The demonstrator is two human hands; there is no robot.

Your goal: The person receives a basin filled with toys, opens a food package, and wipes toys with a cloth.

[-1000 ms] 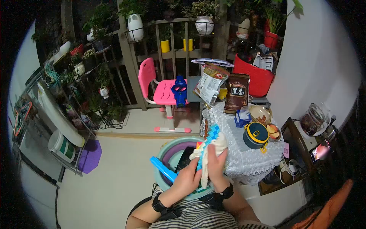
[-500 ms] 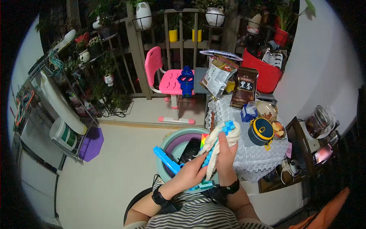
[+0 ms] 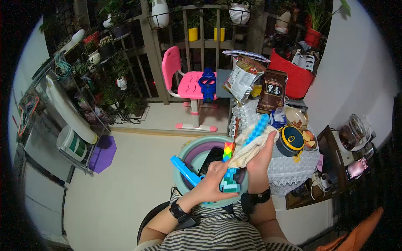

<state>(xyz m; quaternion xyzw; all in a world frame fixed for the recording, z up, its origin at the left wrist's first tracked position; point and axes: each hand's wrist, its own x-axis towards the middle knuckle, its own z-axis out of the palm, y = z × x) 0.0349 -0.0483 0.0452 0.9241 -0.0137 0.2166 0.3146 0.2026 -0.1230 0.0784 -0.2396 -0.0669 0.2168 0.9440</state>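
Note:
A blue pixel-patterned toy sword point(image 3: 258, 127) slants up to the right over a pale green tub point(image 3: 179, 184). My left hand point(image 3: 211, 182) grips it low, near its teal stepped end. In my right hand point(image 3: 260, 161), a white cloth point(image 3: 247, 152) lies folded against the blade, whose tip sticks out above. Inside the tub, partly covered by my left hand, are a blue toy gun-like piece point(image 3: 184, 170) and a shiny black thing point(image 3: 209, 162) I cannot make out. A red, yellow and green patterned piece point(image 3: 228, 151) stands beside the cloth.
To the right, a lace-covered table point(image 3: 289, 173) holds a dark lidded pot point(image 3: 290, 141), a brown tea bag point(image 3: 272, 90) and apple pieces point(image 3: 309, 139). A pink chair point(image 3: 190, 85) stands ahead by the railing. At left is a rack with a white bucket point(image 3: 72, 143).
The cloth has gone from bunched round the upper blade to spread lower along it. More of the tip and the teal end show. My left hand has shifted down the sword.

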